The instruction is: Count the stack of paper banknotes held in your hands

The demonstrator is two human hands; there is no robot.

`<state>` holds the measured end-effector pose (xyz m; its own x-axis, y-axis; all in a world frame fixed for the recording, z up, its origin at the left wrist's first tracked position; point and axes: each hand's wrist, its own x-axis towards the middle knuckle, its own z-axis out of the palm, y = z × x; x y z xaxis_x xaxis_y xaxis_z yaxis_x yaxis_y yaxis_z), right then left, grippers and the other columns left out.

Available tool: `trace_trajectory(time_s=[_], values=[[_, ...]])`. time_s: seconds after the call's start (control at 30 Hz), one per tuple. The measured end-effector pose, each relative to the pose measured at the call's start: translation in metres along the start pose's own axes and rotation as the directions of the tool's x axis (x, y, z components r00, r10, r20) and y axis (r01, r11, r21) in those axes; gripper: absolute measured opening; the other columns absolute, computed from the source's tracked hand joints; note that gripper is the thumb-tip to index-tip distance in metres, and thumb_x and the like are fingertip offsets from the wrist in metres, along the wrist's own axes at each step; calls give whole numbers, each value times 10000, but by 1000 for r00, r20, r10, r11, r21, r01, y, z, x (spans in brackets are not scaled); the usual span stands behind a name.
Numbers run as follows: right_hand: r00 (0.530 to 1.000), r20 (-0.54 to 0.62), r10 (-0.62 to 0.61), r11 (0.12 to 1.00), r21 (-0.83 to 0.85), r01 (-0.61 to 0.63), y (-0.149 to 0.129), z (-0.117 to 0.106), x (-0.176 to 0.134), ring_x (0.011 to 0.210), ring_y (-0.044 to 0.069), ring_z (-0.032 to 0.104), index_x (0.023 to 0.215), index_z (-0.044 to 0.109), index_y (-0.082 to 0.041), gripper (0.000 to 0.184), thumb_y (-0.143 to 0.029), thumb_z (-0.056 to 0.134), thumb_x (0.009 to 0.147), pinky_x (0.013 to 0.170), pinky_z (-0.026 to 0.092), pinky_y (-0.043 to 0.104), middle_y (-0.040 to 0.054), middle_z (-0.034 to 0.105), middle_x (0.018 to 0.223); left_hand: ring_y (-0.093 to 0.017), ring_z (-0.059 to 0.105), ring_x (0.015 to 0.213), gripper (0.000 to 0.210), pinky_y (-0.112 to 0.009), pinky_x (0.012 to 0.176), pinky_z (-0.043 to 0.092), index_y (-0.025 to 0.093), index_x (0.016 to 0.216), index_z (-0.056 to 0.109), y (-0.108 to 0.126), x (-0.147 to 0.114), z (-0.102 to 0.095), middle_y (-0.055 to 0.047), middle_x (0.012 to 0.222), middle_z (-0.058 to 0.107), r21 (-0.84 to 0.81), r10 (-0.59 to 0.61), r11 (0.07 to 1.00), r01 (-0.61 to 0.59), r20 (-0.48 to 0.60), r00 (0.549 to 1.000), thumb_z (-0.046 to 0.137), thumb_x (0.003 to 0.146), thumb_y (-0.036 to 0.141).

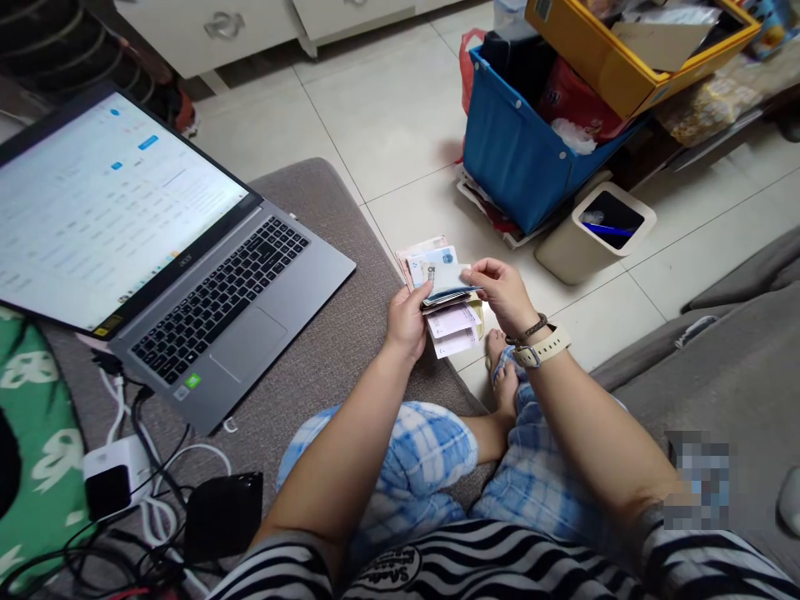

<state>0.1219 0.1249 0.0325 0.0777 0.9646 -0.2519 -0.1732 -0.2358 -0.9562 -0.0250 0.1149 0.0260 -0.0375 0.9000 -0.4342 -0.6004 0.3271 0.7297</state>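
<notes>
Over the edge of the grey seat, I hold a fanned stack of cards and paper slips (456, 321) in front of me. My left hand (405, 323) grips the stack from its left side, thumb on top. With thumb and fingers, my right hand (503, 293) pinches the right edge of a pale card (445, 277) at the top. A blue-and-white slip and brownish slips stick out at the far end, while pale lilac slips hang out at the near end. Fine print is too small to read.
An open laptop (231, 308) lies on the grey padded seat (337, 350) to my left, near tangled cables and a white charger (116, 475). Ahead right stand a blue bin (518, 158), a yellow box (625, 62) and a beige waste bin (572, 242).
</notes>
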Motion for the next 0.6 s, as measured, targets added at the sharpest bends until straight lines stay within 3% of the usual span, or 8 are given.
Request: trace_trajectory(time_s=[0.33, 0.6], values=[[999, 40, -4, 999, 32, 3, -2, -2, 0, 598, 94, 462, 714, 585, -192, 339, -440, 811, 670, 547, 380, 230, -27, 557, 669, -300, 683, 1154, 205, -458, 1055, 492, 120, 904, 737, -2, 3, 0, -133, 1000, 782, -28, -15, 1000, 13, -55, 998, 717, 795, 292], [997, 73, 6, 1000, 26, -8, -2, -3, 0, 546, 83, 436, 732, 587, -194, 352, -466, 807, 684, 502, 351, 225, -36, 541, 651, -313, 678, 1167, 262, -477, 1058, 493, 130, 939, 732, -1, 4, -1, -139, 1046, 774, -24, -39, 999, 38, -53, 998, 743, 780, 338]])
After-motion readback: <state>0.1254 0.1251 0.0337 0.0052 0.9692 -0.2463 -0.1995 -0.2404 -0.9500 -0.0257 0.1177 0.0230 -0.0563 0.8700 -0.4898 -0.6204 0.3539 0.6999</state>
